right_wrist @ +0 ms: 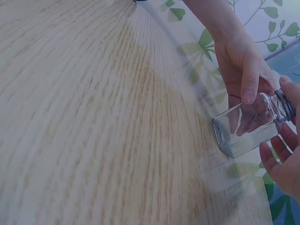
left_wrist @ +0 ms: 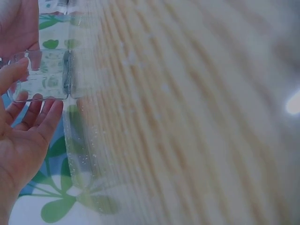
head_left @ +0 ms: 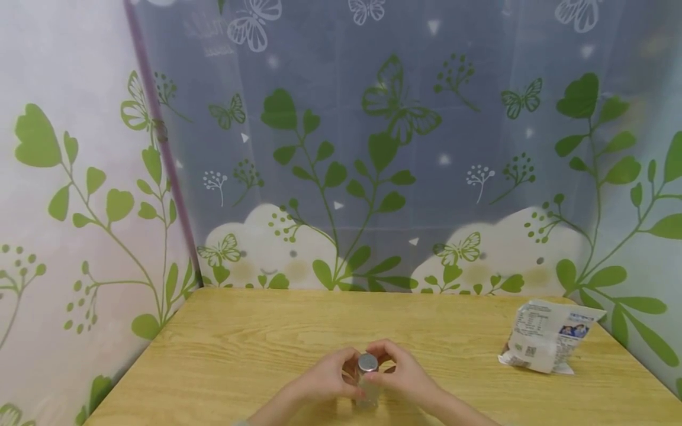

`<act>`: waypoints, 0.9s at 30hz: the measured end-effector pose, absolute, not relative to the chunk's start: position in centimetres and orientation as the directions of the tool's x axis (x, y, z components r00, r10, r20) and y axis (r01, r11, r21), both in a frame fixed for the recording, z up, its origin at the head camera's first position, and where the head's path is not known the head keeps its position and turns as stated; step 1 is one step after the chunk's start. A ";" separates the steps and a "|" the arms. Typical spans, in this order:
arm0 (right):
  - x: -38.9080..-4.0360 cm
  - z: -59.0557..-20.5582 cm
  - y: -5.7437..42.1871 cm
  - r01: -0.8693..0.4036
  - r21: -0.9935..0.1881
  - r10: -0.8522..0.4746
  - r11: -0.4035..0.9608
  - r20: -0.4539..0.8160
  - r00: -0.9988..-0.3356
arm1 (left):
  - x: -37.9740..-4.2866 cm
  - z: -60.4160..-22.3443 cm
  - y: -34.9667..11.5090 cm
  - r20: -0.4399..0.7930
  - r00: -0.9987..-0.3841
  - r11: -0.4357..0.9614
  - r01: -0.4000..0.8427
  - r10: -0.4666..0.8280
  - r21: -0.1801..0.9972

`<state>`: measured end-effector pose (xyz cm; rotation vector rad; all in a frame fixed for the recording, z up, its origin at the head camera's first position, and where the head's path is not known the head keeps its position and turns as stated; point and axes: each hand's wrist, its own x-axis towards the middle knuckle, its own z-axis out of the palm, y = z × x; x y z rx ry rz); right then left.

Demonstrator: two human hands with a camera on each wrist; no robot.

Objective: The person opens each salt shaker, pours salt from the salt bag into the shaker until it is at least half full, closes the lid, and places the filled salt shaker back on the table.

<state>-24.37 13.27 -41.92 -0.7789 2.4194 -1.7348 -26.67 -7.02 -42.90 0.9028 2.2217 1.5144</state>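
Observation:
A small clear glass bottle (head_left: 366,397) with a silver metal cap (head_left: 367,362) stands upright on the wooden table near its front edge. My left hand (head_left: 333,374) holds the glass body from the left, thumb on the near side and fingers behind; the left wrist view shows the fingers (left_wrist: 43,115) along the glass bottle (left_wrist: 51,77). From the right, my right hand (head_left: 402,373) pinches the cap between thumb and fingers. In the right wrist view the bottle (right_wrist: 246,129) looks transparent, with a threaded neck (right_wrist: 284,105) beside the right hand (right_wrist: 286,168).
A white printed pouch (head_left: 549,337) stands at the right side of the wooden table (head_left: 256,331). Behind the table and along both sides hangs a curtain (head_left: 341,148) with leaves, butterflies and clouds.

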 end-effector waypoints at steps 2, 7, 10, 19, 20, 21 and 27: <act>-24.4 -42.1 13.2 -0.357 -0.901 -0.423 0.248 0.231 -0.876 | -26.6 -42.9 -7.0 0.098 -0.755 0.238 0.323 0.648 0.916; -24.4 -42.2 13.1 -0.351 -0.899 -0.417 0.262 0.222 -0.881 | -26.6 -43.0 -7.0 0.098 -0.754 0.229 0.317 0.650 0.921; -24.4 -42.2 13.2 -0.359 -0.899 -0.430 0.253 0.228 -0.874 | -26.6 -42.9 -7.1 0.095 -0.754 0.229 0.314 0.650 0.921; -24.5 -42.2 13.2 -0.354 -0.907 -0.445 0.226 0.228 -0.866 | -26.8 -43.0 -7.1 0.086 -0.750 0.233 0.309 0.655 0.922; -24.5 -42.2 13.2 -0.357 -0.907 -0.444 0.224 0.231 -0.865 | -26.8 -43.0 -7.1 0.087 -0.750 0.234 0.311 0.655 0.921; -24.5 -42.1 13.2 -0.360 -0.906 -0.443 0.224 0.234 -0.865 | -26.8 -43.0 -7.1 0.088 -0.751 0.235 0.312 0.655 0.920; -24.4 -42.1 13.1 -0.365 -0.898 -0.433 0.245 0.235 -0.870 | -26.8 -43.0 -7.1 0.085 -0.749 0.238 0.314 0.657 0.919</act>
